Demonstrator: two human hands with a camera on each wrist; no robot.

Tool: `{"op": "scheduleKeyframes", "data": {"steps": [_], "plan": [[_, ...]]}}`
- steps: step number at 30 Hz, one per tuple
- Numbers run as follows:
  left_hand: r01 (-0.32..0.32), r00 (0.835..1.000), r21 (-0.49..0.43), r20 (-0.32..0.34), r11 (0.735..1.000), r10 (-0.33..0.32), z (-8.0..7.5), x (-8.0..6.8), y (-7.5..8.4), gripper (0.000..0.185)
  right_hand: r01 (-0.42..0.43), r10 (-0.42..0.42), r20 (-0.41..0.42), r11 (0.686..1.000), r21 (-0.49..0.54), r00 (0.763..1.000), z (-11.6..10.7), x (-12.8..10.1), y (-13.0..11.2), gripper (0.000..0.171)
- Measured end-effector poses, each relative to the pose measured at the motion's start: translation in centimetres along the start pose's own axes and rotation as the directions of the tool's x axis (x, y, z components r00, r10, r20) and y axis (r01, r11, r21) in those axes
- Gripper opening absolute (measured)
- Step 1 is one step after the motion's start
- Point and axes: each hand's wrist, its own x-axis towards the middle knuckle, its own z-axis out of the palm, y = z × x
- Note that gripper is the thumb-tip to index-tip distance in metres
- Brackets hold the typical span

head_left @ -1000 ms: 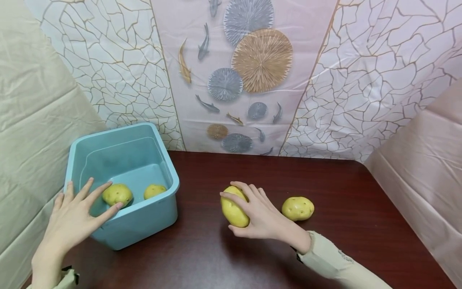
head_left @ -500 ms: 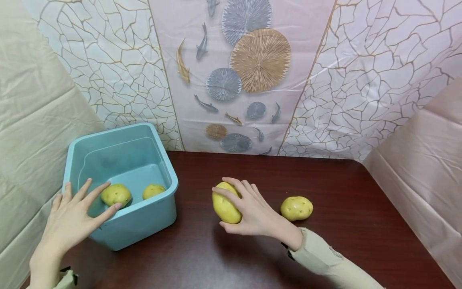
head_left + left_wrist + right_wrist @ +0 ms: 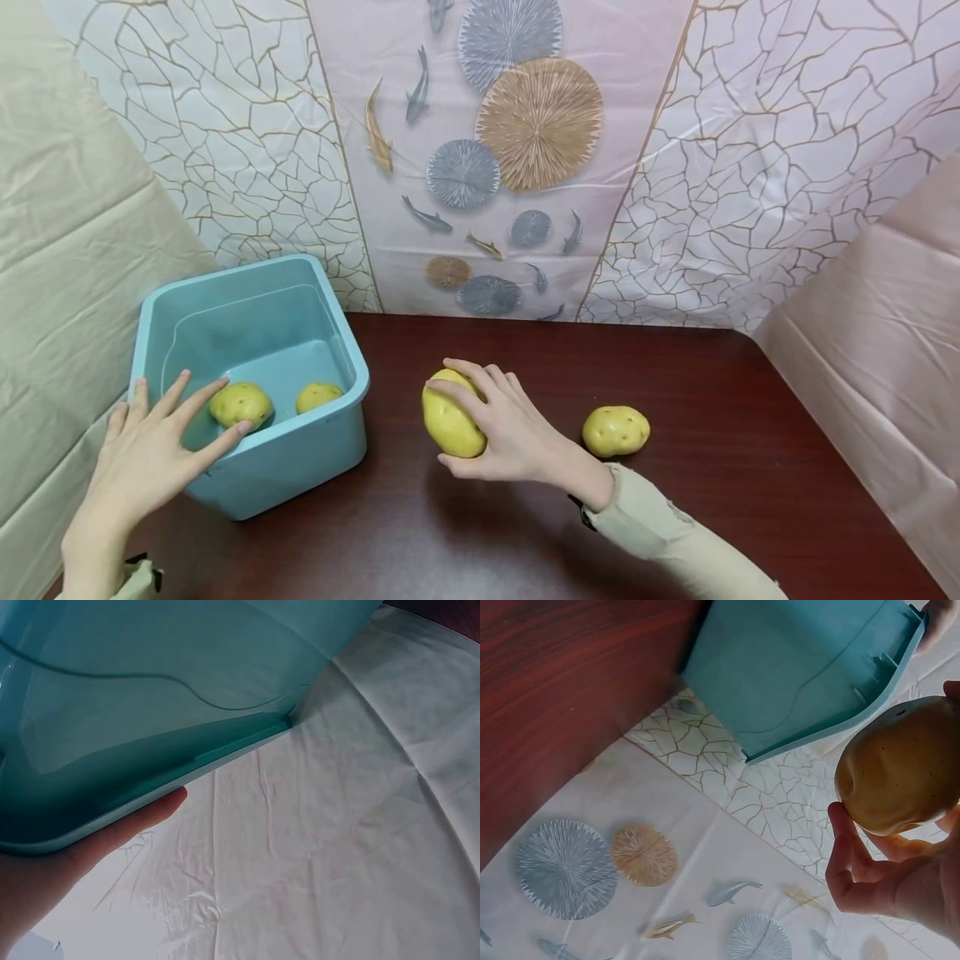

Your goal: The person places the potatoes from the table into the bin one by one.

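Observation:
My right hand [image 3: 495, 425] grips a yellow potato [image 3: 448, 417] and holds it just above the dark wooden table [image 3: 720, 500], right of a teal plastic tub [image 3: 300, 467]. The right wrist view shows the potato [image 3: 900, 769] wrapped by my fingers [image 3: 844, 847], with the tub [image 3: 802, 667] beyond. My left hand [image 3: 153, 450] rests with spread, straight fingers on the tub's near left rim. In the left wrist view a finger [image 3: 127, 825] lies under the tub's rim [image 3: 187, 761]. Two potatoes [image 3: 240, 404] [image 3: 318, 397] lie inside the tub. Another potato [image 3: 615, 430] lies on the table to the right.
A patterned sheet with fish and round shapes [image 3: 510, 150] hangs behind the table. Beige cloth [image 3: 67, 250] covers the left side and pink cloth [image 3: 870, 350] the right. The table's far edge meets the backdrop.
My right hand has carried the potato leftward toward the tub and lifted it slightly. My left hand and the other potatoes have stayed put.

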Motion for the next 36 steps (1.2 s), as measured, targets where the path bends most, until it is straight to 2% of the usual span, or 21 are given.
{"op": "scheduleKeyframes", "data": {"steps": [36], "plan": [[0.008, 1.0, 0.007, 0.001, 1.0, -0.008, 0.1, -0.1, 0.1, 0.071, 0.031, -0.025, -0.088, 0.998, 0.063, 0.996, 0.3, 3.6, -1.2, 0.071]]}}
